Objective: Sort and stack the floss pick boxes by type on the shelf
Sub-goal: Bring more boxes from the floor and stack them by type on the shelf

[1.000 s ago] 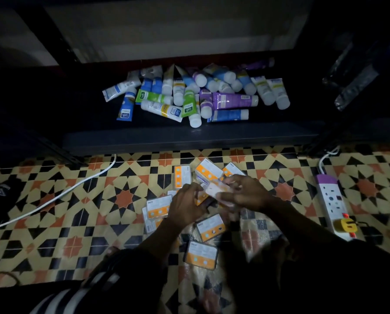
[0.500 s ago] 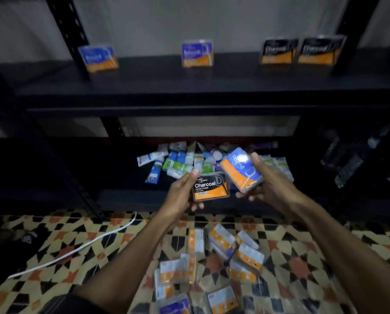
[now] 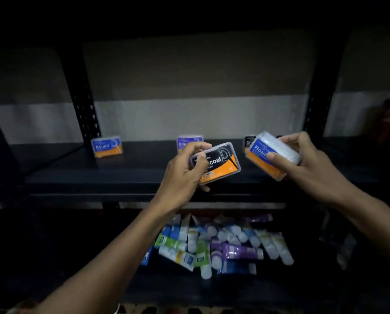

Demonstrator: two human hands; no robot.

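One Charcoal box (image 3: 221, 163) in left hand (image 3: 182, 175), Round box (image 3: 257, 146) in right hand (image 3: 302, 162)

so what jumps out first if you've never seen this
Two hands held up before the dark metal shelf: the left hand grips a black-and-orange Charcoal floss pick box, the right hand a blue-and-orange Round floss pick box. Below, on the lower shelf, lies a bright heap of plastic tubes.

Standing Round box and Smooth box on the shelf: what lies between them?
Nothing: the head view shows bare shelf between the standing Round box and the Smooth box.
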